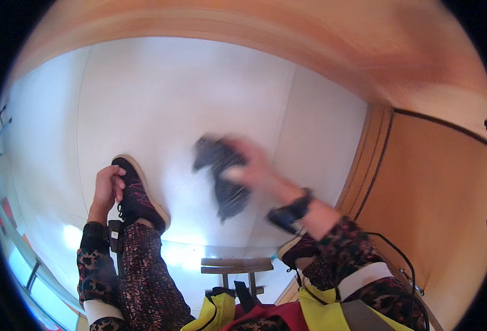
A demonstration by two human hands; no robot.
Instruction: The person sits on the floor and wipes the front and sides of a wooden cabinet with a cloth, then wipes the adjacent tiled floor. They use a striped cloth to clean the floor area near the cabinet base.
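A dark grey, crumpled cloth is gripped in my right hand over the pale floor. Motion blurs both the hand and the cloth, whose loose ends stick out to the left and below. My left hand hangs over the dark shoe on my left foot. Its fingers are loosely bent and a little apart, and nothing shows in them. A black band with a small device is on my right wrist.
Pale floor spreads ahead, bounded by an orange-brown wall. At right stands a brown wooden door in its frame. A small wooden stand or stool sits between my legs. A black cable runs beside my right arm.
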